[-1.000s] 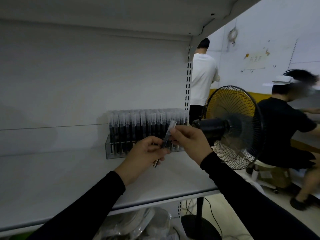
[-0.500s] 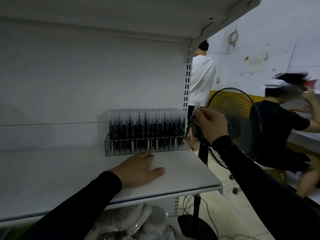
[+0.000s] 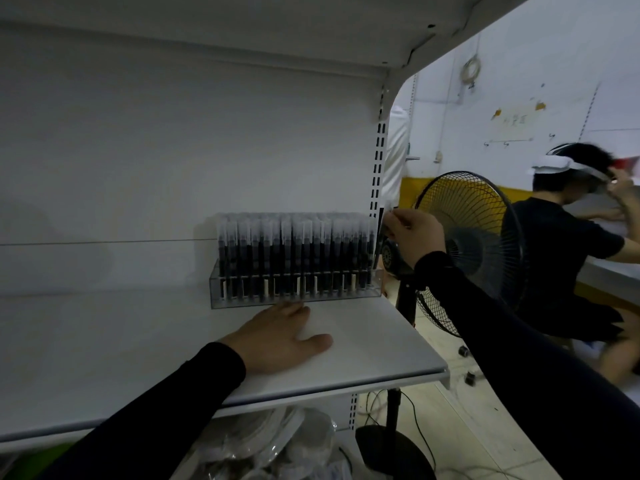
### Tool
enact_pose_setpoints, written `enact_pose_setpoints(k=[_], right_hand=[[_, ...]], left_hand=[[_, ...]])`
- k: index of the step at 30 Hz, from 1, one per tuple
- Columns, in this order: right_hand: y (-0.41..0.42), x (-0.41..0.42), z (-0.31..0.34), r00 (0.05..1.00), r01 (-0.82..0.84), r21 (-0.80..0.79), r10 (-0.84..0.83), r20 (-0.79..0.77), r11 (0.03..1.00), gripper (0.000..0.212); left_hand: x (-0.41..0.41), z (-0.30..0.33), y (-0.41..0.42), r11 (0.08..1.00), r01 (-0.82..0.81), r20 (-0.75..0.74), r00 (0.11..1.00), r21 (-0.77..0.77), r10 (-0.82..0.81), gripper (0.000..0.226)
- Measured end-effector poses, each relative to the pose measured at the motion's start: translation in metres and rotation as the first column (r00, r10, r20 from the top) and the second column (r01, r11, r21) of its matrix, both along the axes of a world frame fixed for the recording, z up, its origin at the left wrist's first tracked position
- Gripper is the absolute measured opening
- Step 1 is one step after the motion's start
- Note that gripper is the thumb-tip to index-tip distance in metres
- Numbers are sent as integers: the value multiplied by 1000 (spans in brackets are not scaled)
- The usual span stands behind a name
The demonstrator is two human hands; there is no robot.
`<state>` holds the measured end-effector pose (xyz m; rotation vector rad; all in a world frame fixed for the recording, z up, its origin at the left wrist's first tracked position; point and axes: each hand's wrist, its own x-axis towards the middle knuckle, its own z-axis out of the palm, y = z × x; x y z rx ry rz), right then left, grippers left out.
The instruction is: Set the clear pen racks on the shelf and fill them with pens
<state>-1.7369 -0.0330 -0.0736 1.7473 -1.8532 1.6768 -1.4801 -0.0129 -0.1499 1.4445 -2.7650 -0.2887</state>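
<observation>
pen rack (image 3: 296, 295) at shelf (image 3: 363, 344) back right, fan (image 3: 467, 251) right of it

White metal shelf (image 3: 363, 344), pale flat board with a thin lipped front edge, slotted upright at its right rear corner. One clear pen rack (image 3: 294, 289) stands on it at the back right, against the rear panel, packed with upright dark pens (image 3: 294, 251) with frosted caps. Left hand (image 3: 277, 337) rests flat on the board just before the rack, fingers straight.

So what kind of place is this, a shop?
Probably a shop being stocked: a white metal shelf on a slotted upright, with a clear rack full of pens.
</observation>
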Motion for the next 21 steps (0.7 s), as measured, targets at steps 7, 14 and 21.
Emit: enact_pose_setpoints(k=[7, 14, 21], right_hand=[[-9, 1, -19, 999, -15, 182, 20, -24, 983, 27], [-6, 3, -19, 1000, -6, 200, 11, -23, 980, 29], [12, 7, -13, 994, 50, 186, -31, -102, 981, 31]], left_hand=[[1, 1, 2, 1000, -2, -3, 1000, 16, 2, 89], [0, 0, 1, 1000, -6, -15, 1000, 7, 6, 89], [1, 2, 3, 1000, -5, -33, 999, -3, 4, 89]])
